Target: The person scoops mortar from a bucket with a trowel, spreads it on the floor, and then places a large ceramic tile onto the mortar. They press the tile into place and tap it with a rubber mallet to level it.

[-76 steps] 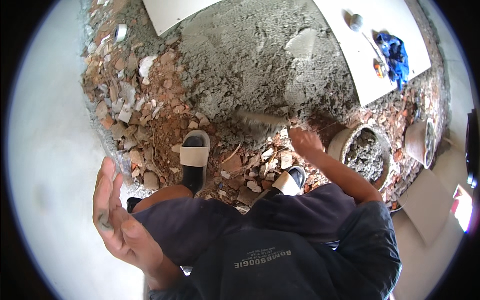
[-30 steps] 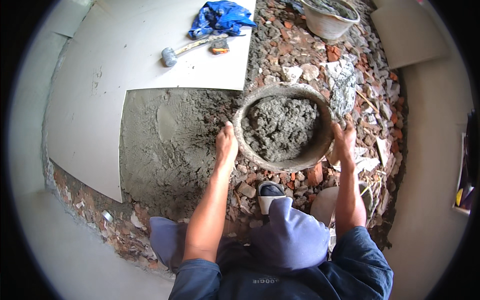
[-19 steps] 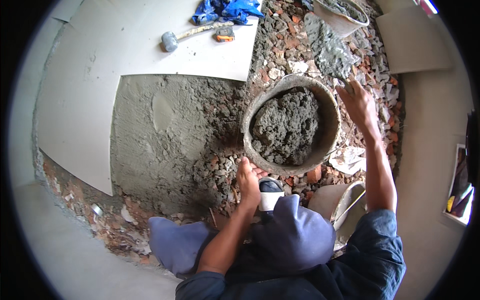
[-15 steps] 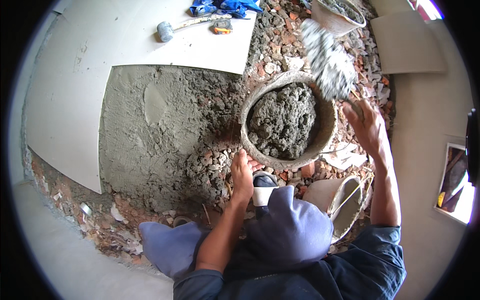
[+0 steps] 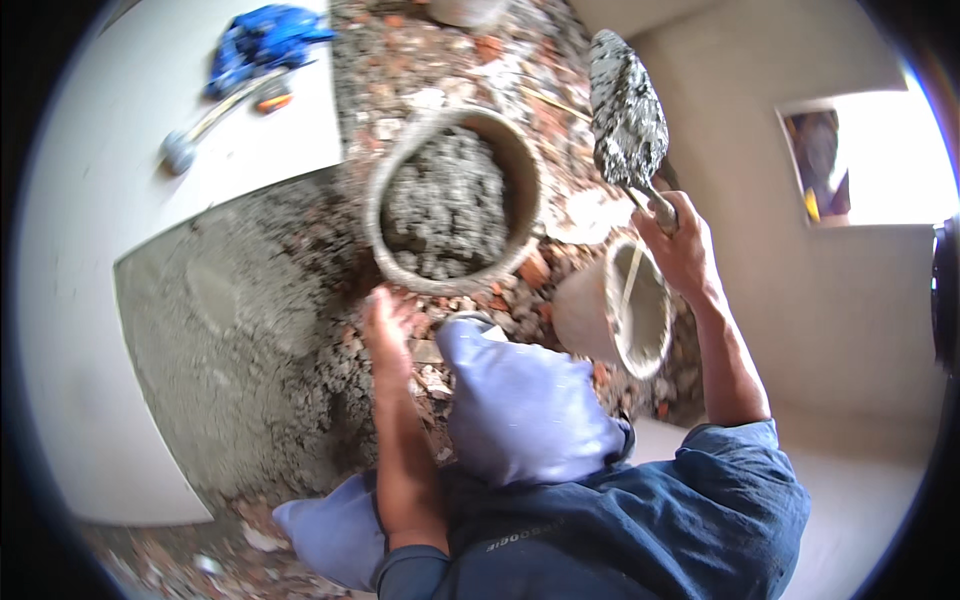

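The right hand is clenched around the handle of a trowel, which is lifted over the right edge of the rubble floor, its wet, grey-coated blade pointing away from the person. The left hand grips nothing; its fingers are spread just below the near rim of a bucket, and blur leaves it unclear whether they touch it.

The trowel should feel stiff and a little heavy at the blade, and the wet coat may make it slick, so the handle is the place to hold it. The bucket, filled with thick grey mortar, is likely heavy and best taken by opposite sides of its rim; the mortar itself looks soft and clumpy.

Between trowel and bucket lies a strip of rubble, with a second bucket at its near end, beside the right forearm. The wall limits room on the right. Leftward, past the first bucket, a wet mortar patch runs to the inner edges of a white slab. Near the slab's far right edge lie a mallet, a tape measure and a blue cloth.
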Tool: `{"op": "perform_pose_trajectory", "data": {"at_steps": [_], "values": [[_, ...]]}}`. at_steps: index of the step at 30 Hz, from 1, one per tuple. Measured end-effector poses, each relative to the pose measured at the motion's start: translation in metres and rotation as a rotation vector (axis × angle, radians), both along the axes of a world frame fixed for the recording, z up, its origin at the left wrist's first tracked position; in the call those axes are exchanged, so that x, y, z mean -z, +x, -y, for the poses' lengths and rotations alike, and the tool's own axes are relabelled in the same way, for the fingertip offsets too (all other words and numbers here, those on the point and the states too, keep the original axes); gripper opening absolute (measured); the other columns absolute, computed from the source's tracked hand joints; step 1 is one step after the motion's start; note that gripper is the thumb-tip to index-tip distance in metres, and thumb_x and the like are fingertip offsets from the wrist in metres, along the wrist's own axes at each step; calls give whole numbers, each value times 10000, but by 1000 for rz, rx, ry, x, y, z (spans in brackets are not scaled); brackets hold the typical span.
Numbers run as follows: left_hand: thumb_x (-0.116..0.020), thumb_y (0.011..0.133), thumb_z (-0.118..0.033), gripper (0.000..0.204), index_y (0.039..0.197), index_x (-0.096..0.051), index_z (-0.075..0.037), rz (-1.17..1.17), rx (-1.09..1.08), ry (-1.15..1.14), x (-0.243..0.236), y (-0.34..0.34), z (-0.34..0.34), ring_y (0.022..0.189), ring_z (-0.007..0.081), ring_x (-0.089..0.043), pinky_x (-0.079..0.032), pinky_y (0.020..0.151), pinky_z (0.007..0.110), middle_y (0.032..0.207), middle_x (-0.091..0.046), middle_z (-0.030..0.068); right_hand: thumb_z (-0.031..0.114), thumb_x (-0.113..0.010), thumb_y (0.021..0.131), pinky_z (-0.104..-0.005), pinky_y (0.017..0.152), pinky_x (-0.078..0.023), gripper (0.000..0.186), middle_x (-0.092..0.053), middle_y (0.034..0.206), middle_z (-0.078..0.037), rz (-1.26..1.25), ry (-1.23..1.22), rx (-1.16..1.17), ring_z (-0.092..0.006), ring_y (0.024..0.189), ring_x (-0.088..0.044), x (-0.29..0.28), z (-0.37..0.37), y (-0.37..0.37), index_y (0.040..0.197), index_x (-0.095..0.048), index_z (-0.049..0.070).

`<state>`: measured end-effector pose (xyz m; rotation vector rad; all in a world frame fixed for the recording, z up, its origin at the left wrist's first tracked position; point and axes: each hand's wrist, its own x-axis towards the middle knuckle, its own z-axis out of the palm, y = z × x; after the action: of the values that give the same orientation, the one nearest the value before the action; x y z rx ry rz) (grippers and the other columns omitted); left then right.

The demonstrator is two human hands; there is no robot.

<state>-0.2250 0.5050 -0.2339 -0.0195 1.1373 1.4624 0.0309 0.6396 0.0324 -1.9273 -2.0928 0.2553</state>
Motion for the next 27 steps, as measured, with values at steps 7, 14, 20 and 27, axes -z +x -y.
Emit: {"op": "perform_pose_trajectory", "data": {"at_steps": [7, 14, 20, 27], "values": [[-413, 996, -459, 594, 1367, -403, 4, -66, -20, -223, 11, -46, 13, 1065, 271, -596, -438, 941, 404, 1262, -569, 191, 275, -645, 799, -321, 700, -469, 278, -612, 822, -59, -297, -202, 514, -129, 756, -561, 15, 78, 111, 943, -627, 39], [-398, 1000, -461, 576, 1370, -415, -21, -230, 1, -346, 29, -94, 28, 1078, 267, -601, -434, 940, 404, 1267, -579, 170, 224, -654, 825, -272, 687, -472, 199, -605, 783, -21, -938, -175, 591, -117, 700, -566, 116, 45, 126, 902, -617, 44], [-504, 934, -440, 539, 1294, -474, -40, -447, -97, -458, 23, -166, 60, 1031, 265, -619, -444, 886, 398, 1200, -618, 140, 215, -598, 866, -277, 531, -484, 139, -576, 713, -19, -1052, 170, 843, -128, 595, -550, 67, -15, 153, 862, -617, 77], [-482, 966, -408, 490, 1255, -489, -12, -606, -110, -652, 62, -161, 55, 931, 254, -648, -469, 794, 388, 1127, -637, 137, 204, -575, 873, -270, 427, -449, 150, -541, 666, -29, -1123, 185, 619, -123, 472, -533, 2, -30, 153, 863, -565, 55]]}}
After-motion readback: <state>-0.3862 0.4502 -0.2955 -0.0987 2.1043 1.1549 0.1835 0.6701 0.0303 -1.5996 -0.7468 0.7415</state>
